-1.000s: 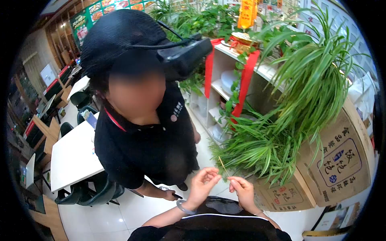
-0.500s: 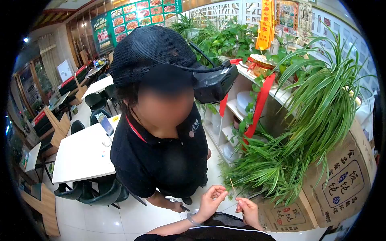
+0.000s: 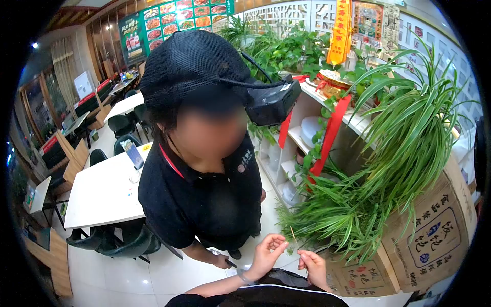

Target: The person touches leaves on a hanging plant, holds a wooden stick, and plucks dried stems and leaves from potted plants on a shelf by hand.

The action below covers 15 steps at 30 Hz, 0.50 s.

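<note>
My right hand [image 3: 312, 265] pinches a thin straw-coloured strip [image 3: 293, 237] that points upward; whether it is a dry leaf blade or a stick I cannot tell. Beside it, my left hand [image 3: 268, 255] is loosely curled, with a gap between thumb and fingertips and nothing visible in it. A grey band [image 3: 244, 277] circles my left wrist. Just beyond both hands hang the long green leaves of a spider plant [image 3: 337, 225].
A person in a black shirt [image 3: 204, 204] and a head-worn device [image 3: 273, 102] stands close ahead. Cardboard boxes [image 3: 399, 250] are at the right. Behind the plants is a white shelf [image 3: 276, 161] with red ribbons [image 3: 330, 138]. A white table [image 3: 102, 197] with chairs stands at left.
The view has shifted slightly. My right hand has moved a little left and up with the strip, while my left hand keeps nearly the same pose.
</note>
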Each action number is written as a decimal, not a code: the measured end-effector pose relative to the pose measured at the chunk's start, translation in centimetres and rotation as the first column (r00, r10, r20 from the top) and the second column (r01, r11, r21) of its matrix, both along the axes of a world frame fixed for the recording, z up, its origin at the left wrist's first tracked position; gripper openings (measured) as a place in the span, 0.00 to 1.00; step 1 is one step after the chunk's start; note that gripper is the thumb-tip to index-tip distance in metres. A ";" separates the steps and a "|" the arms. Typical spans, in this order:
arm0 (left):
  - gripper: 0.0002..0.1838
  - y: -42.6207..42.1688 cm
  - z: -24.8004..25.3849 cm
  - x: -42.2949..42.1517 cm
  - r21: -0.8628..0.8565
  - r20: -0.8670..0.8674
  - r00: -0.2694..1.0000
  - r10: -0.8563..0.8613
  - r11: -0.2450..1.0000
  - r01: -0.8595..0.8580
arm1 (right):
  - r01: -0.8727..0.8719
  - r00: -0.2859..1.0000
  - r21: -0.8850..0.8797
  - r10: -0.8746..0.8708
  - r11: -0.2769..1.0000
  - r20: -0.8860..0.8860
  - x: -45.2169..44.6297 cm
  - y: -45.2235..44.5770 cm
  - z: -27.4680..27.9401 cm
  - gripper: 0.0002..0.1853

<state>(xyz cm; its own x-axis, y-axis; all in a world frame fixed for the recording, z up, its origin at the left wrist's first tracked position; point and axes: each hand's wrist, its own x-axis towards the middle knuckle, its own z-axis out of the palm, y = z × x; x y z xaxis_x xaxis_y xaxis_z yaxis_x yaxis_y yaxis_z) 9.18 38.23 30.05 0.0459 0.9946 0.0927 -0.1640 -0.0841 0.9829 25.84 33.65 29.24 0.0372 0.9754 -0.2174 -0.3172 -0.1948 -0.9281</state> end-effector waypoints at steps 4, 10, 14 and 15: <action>0.07 0.0 -0.1 0.0 -0.036 0.030 1.000 -0.009 0.999 0.010 | -0.006 1.000 0.005 0.006 1.000 -0.024 0.1 0.2 -0.4 0.11; 0.25 0.7 0.8 -0.8 -0.114 0.310 0.947 -0.085 0.986 0.126 | 0.007 1.000 -0.003 -0.007 1.000 0.007 0.0 0.4 -0.2 0.12; 0.37 1.8 3.7 -2.5 -0.178 0.775 0.620 -0.119 0.901 0.396 | 0.048 0.999 -0.010 -0.048 0.999 -0.017 0.0 0.5 -0.4 0.12; 0.40 2.0 4.1 -3.1 -0.159 0.853 0.511 -0.107 0.879 0.450 | 0.048 0.998 -0.016 -0.048 0.999 -0.028 0.0 0.5 -0.4 0.12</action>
<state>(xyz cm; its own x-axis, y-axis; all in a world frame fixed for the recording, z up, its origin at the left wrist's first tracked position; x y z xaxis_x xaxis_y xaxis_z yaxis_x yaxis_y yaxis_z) 6.13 40.26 34.20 0.4028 0.9124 -0.0729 -0.8416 0.4006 0.3622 25.86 34.15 28.81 0.0776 0.9693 -0.2335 -0.3525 -0.1924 -0.9158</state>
